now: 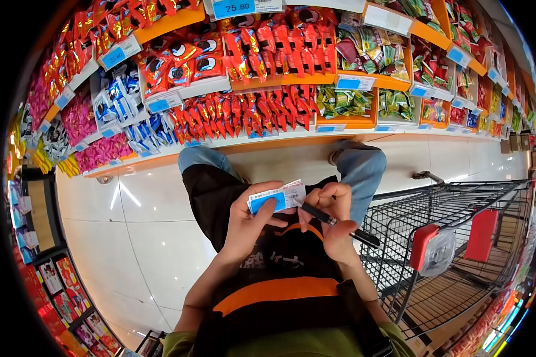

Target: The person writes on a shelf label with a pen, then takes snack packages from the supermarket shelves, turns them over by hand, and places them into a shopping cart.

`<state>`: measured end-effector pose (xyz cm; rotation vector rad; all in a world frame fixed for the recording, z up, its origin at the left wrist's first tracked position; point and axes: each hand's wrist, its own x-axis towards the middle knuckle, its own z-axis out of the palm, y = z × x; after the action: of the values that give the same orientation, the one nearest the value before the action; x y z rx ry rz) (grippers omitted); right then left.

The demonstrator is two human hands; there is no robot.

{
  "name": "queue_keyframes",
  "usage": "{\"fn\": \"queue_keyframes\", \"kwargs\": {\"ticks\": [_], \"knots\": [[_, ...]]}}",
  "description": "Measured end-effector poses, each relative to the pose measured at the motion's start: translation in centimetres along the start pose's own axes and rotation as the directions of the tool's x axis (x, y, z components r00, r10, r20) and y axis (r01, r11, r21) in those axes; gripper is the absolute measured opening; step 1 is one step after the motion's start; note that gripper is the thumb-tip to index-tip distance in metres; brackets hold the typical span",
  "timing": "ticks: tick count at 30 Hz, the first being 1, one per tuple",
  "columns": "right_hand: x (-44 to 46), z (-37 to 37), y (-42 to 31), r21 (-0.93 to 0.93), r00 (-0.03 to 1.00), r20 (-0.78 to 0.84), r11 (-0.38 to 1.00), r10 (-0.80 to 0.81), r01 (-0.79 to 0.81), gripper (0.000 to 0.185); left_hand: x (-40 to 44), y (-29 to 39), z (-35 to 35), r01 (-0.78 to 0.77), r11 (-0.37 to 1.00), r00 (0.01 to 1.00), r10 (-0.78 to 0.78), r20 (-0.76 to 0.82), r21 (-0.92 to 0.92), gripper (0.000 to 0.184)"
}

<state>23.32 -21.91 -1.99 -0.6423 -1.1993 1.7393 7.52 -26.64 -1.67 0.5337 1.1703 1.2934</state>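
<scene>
My left hand (pixel 251 221) is closed on a small price tag (pixel 287 193), white with a blue patch, its thumb pressed over the front. Between the fingers of my right hand (pixel 337 220) is a black marker pen (pixel 319 214). The pen slants up and left, and its tip lies at the right end of the tag; whether it touches I cannot tell. Both hands are above my lap, over a black apron (pixel 280 253) with an orange band.
Ahead stands a shelf (pixel 262 143) of bins with wrapped snacks, among them red packets (pixel 244 116) and green packets (pixel 345 101). A wire shopping cart (pixel 393 238) is close on my right. Tiled floor (pixel 131 238) and another display (pixel 71 285) are on my left.
</scene>
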Motion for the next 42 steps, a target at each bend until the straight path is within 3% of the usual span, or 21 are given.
{"fn": "queue_keyframes", "kwargs": {"ticks": [1, 5, 8, 11, 18, 25, 29, 35, 40, 42], "knots": [[0.2, 0.4, 0.2, 0.124, 0.999, -0.024, 0.992, -0.029, 0.031, 0.058, -0.1, 0.1, 0.0, -0.006, 1.000, 1.000, 0.006, 0.015, -0.002, 0.026], [0.0, 0.4, 0.5, -0.029, 1.000, -0.025, 0.999, 0.015, -0.016, 0.025, -0.4, 0.2, -0.2, -0.035, 0.999, 0.997, 0.035, 0.076, 0.008, 0.024], [-0.1, 0.8, 0.6, -0.214, 0.996, -0.079, 0.977, -0.035, 0.018, 0.028, -0.4, 0.7, -0.1, -0.060, 0.997, 0.994, 0.056, 0.099, 0.046, 0.022], [-0.3, 0.7, 0.6, -0.231, 0.995, -0.079, 0.972, -0.060, 0.040, 0.025, -0.4, 0.9, 0.1, -0.075, 0.993, 0.991, 0.064, 0.120, 0.087, 0.025], [1.0, 0.6, -1.0, -0.456, 0.959, 0.116, 0.844, -0.258, 0.282, 0.030, -0.7, 1.9, 0.3, -0.037, 0.991, 0.993, 0.021, 0.118, 0.132, 0.038], [1.4, 1.9, -1.7, -0.422, 0.904, 0.100, 0.805, -0.416, 0.417, 0.024, -1.3, 3.4, 0.4, 0.069, 0.998, 0.985, -0.067, 0.158, -0.007, 0.038], [2.2, 2.3, -2.4, -0.439, 0.891, 0.191, 0.776, -0.413, 0.453, 0.018, -1.4, 3.4, 0.7, 0.027, 0.999, 0.986, -0.031, 0.165, 0.029, 0.037], [2.0, 2.6, -3.0, -0.395, 0.946, 0.085, 0.861, -0.314, 0.322, 0.023, -1.4, 3.7, 0.6, 0.070, 0.997, 0.983, -0.065, 0.173, -0.026, 0.035], [1.8, 2.1, -2.6, -0.511, 0.936, 0.123, 0.788, -0.330, 0.344, 0.026, -0.8, 3.3, 0.4, 0.015, 0.999, 0.983, -0.021, 0.184, 0.037, 0.035], [1.5, 1.8, -1.9, -0.555, 0.929, 0.112, 0.754, -0.352, 0.352, 0.026, -1.0, 3.8, 1.0, 0.089, 0.994, 0.982, -0.078, 0.175, -0.056, 0.035]]}}
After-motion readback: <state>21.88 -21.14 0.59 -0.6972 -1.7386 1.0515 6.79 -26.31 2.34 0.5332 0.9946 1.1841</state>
